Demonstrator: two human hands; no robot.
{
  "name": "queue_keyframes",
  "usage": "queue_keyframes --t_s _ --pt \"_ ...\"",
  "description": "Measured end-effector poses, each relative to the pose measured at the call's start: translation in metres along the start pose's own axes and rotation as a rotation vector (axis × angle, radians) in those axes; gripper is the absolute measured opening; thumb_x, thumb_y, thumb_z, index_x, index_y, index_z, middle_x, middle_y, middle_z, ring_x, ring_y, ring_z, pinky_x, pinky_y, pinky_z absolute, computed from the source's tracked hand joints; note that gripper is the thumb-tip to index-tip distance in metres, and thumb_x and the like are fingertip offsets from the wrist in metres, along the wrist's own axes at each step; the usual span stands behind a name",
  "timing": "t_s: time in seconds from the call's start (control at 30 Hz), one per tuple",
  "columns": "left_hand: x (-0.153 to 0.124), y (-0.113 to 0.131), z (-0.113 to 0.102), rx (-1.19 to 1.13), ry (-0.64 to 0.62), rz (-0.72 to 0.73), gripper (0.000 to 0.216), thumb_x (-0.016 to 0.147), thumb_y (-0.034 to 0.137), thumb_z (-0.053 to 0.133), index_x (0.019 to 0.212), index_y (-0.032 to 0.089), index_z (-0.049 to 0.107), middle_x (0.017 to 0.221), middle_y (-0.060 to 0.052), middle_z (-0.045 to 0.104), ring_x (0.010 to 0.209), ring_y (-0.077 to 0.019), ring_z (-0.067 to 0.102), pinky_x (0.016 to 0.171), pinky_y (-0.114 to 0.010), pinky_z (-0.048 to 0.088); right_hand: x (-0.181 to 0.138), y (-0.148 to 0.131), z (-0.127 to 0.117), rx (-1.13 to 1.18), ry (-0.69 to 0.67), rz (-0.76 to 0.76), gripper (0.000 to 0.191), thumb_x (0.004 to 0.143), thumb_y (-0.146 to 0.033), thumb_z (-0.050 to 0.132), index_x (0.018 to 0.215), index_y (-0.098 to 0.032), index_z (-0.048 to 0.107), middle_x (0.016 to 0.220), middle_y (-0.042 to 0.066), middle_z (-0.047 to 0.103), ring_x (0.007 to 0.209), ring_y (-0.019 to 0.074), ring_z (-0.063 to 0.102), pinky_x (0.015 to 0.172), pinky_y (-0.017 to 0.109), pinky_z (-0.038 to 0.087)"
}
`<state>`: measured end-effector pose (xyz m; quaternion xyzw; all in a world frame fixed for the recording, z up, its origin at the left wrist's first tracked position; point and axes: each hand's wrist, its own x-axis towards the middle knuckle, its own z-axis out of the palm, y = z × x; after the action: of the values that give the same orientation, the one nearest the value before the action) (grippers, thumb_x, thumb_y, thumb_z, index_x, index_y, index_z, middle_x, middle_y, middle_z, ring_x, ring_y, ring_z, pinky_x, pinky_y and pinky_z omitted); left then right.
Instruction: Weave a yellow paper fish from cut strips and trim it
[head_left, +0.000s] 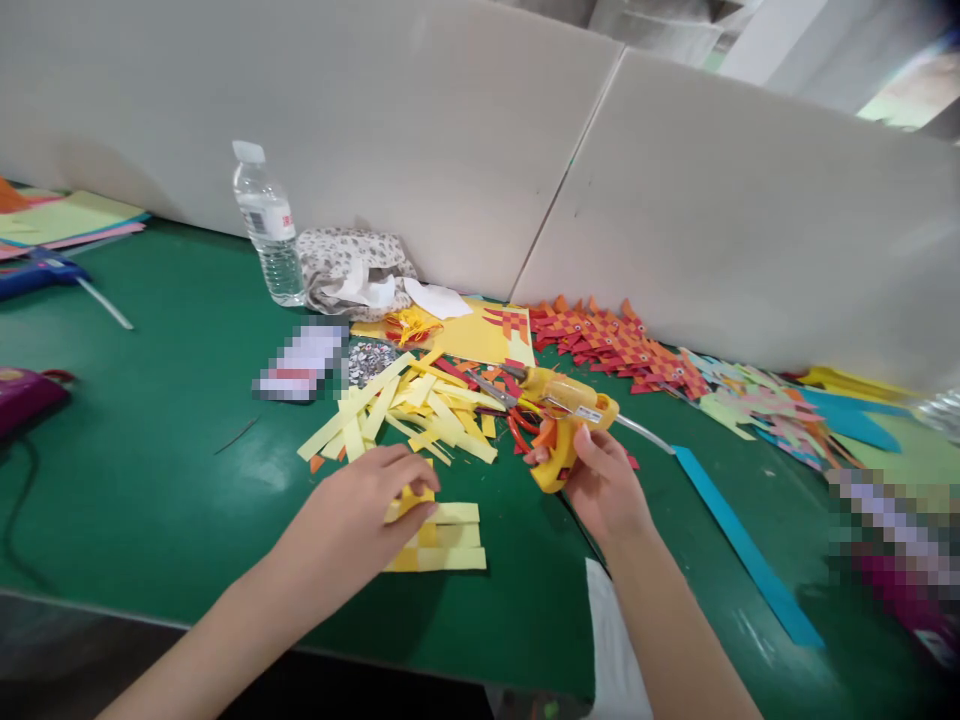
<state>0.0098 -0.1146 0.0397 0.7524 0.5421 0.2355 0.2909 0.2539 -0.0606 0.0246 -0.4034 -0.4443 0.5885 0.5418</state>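
Note:
My right hand [604,480] grips a yellow hot glue gun [574,395] by its handle, a finger at the orange trigger. The gun's nozzle points left and away from me, and a clear glue stick [645,435] sticks out of its back. My left hand [367,510] is over a small woven piece of pale and deeper yellow paper strips [450,555] on the table. Its thumb and fingers are closed around an upturned yellow strip [412,492], and the hand hides the left part of the weave. Beyond it lies a loose pile of pale yellow paper strips [397,400].
Scissors [491,388] lie behind the glue gun. Along the partition are a water bottle [270,230], a patterned tissue pouch [356,270] and several red-orange woven paper fish [607,340]. A blue strip [746,545] lies right; a blue glue gun [45,272] lies far left.

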Motion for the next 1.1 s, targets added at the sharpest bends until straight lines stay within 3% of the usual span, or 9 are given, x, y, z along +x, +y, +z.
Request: queue_keyframes --t_s 0.13,0.27,0.47,0.63,0.87,1.1 --pt "-0.027 -0.02 0.008 0.112 0.081 -0.058 0.012 0.082 0.025 0.048 0.077 0.023 0.059 0.085 -0.001 0.063 0.071 -0.0158 0.059 0.062 -0.025 0.045 -0.002 -0.004 -0.003 -0.028 0.007 0.034 0.024 0.067 -0.039 0.071 0.082 -0.02 0.066 0.071 0.003 0.068 0.053 0.0141 0.059 0.052 0.029 0.051" --pt "-0.04 -0.019 0.025 0.154 0.093 -0.016 0.016 0.084 0.022 0.045 0.077 0.024 0.06 0.083 -0.001 0.065 0.076 -0.0162 0.06 0.062 -0.024 0.045 -0.002 -0.005 -0.001 -0.085 0.025 0.037 0.028 0.064 -0.041 0.073 0.081 -0.02 0.063 0.072 0.003 0.068 0.05 0.0142 0.059 0.049 0.028 0.05" --pt "-0.036 -0.008 0.041 0.188 0.089 -0.002 0.017 0.085 0.024 0.046 0.074 0.023 0.059 0.078 -0.001 0.066 0.076 -0.0173 0.059 0.062 -0.026 0.045 -0.001 -0.004 0.001 -0.106 0.031 0.056 0.035 0.061 -0.045 0.073 0.082 -0.02 0.062 0.072 0.005 0.069 0.049 0.0157 0.059 0.048 0.029 0.05" --pt "-0.032 -0.007 0.048 0.216 0.059 -0.045 0.018 0.078 0.041 0.057 0.081 0.023 0.058 0.087 -0.003 0.065 0.078 -0.02 0.059 0.062 -0.027 0.045 -0.002 -0.006 -0.003 -0.14 0.033 0.077 0.033 0.06 -0.047 0.072 0.076 -0.02 0.063 0.064 0.004 0.068 0.047 0.017 0.059 0.047 0.03 0.049" --pt "-0.032 -0.009 0.046 0.11 0.022 -0.167 0.019 0.082 0.04 0.049 0.089 0.024 0.055 0.086 -0.002 0.064 0.072 -0.0181 0.061 0.062 -0.027 0.046 -0.004 -0.014 -0.007 -0.178 -0.026 0.125 0.029 0.055 -0.04 0.076 0.072 -0.019 0.066 0.05 -0.001 0.062 0.037 0.0134 0.052 0.037 0.025 0.042" --pt "-0.034 -0.012 0.034 -0.008 -0.015 -0.159 0.023 0.084 0.029 0.042 0.105 0.023 0.05 0.08 -0.001 0.064 0.069 -0.0172 0.061 0.061 -0.026 0.046 -0.004 -0.018 -0.007 -0.223 -0.12 0.179 0.03 0.055 -0.039 0.078 0.071 -0.016 0.068 0.051 0.003 0.064 0.038 0.0146 0.055 0.034 0.023 0.042"
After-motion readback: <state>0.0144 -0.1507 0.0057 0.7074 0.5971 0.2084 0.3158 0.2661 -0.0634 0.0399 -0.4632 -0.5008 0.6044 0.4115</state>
